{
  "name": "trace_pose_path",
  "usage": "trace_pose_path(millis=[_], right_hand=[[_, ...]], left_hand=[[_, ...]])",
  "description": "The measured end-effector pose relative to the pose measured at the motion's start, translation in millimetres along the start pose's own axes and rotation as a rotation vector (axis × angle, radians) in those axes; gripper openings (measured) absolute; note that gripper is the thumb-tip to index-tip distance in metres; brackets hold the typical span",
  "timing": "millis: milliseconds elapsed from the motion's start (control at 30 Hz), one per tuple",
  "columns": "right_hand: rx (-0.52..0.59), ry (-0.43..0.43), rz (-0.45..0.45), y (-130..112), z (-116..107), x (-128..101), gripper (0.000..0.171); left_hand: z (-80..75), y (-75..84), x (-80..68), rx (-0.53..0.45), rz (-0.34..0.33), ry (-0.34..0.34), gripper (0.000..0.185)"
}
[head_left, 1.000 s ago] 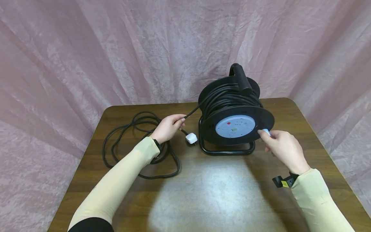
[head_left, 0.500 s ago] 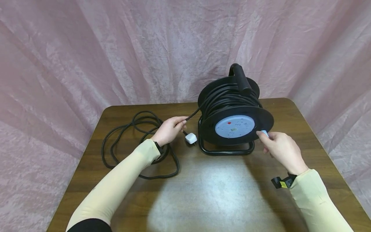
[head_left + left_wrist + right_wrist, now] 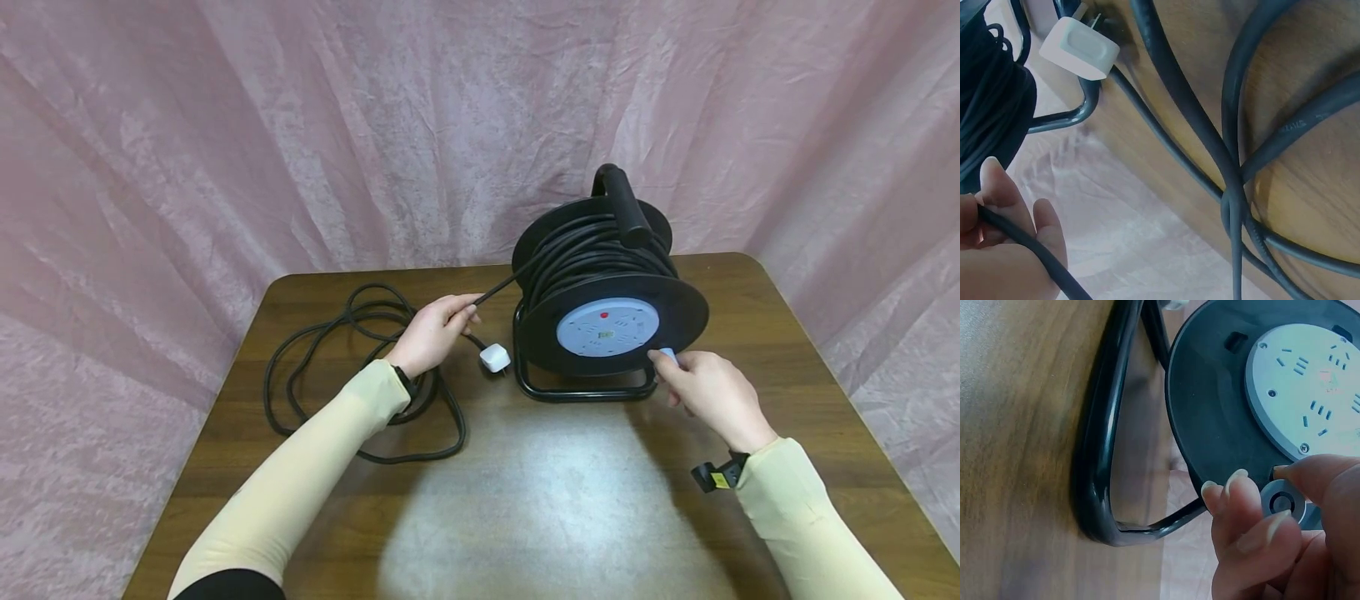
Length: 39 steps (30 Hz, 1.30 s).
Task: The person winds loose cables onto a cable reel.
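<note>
A black cable reel (image 3: pixel 615 287) stands on its tubular frame, with black cable wound between its two discs. On its front disc is a pale blue socket panel (image 3: pixel 607 327). My right hand (image 3: pixel 708 392) pinches the small light-blue crank knob (image 3: pixel 1283 501) near the disc's lower right rim. To the left of the reel, my left hand (image 3: pixel 435 333) holds the black cable (image 3: pixel 1029 240) between thumb and fingers. From there the cable runs up onto the drum. Between left hand and reel lies a white plug (image 3: pixel 495 358), its pins partly visible.
Loose loops of black cable (image 3: pixel 292 367) spread over the left part of the wooden table (image 3: pixel 525 517), partly under my left forearm. The reel's carrying handle (image 3: pixel 626 204) rises at the top. A pink curtain (image 3: pixel 450 133) hangs behind the table.
My right hand has moved left and slightly down with the knob, and the front disc has turned clockwise. The left hand dipped slightly, then rose again, still holding the cable.
</note>
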State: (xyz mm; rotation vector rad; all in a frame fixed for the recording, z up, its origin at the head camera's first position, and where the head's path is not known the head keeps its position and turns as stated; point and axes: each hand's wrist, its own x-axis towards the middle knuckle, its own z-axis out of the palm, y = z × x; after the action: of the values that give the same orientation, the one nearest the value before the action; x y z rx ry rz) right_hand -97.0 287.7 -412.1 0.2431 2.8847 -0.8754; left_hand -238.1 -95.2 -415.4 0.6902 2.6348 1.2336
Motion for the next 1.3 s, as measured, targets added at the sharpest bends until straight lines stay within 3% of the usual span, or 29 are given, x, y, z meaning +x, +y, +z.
trace_pose_path(millis=[400, 667, 900, 1300], right_hand=[[-0.032, -0.050, 0.035, -4, 8, 3, 0.073], [-0.031, -0.092, 0.018, -6, 13, 5, 0.071], [-0.008, -0.120, 0.023, -9, 18, 6, 0.069], [0.025, -0.162, 0.009, -10, 27, 9, 0.068]], left_hand=[[-2.3, -10.3, -7.3, -0.025, -0.030, -0.002, 0.039], [-2.6, -7.0, -4.9, -0.035, -0.028, -0.009, 0.040], [-3.5, -6.4, -4.5, 0.002, -0.006, -0.009, 0.041], [1.7, -13.8, -7.6, -0.015, -0.024, -0.016, 0.041]])
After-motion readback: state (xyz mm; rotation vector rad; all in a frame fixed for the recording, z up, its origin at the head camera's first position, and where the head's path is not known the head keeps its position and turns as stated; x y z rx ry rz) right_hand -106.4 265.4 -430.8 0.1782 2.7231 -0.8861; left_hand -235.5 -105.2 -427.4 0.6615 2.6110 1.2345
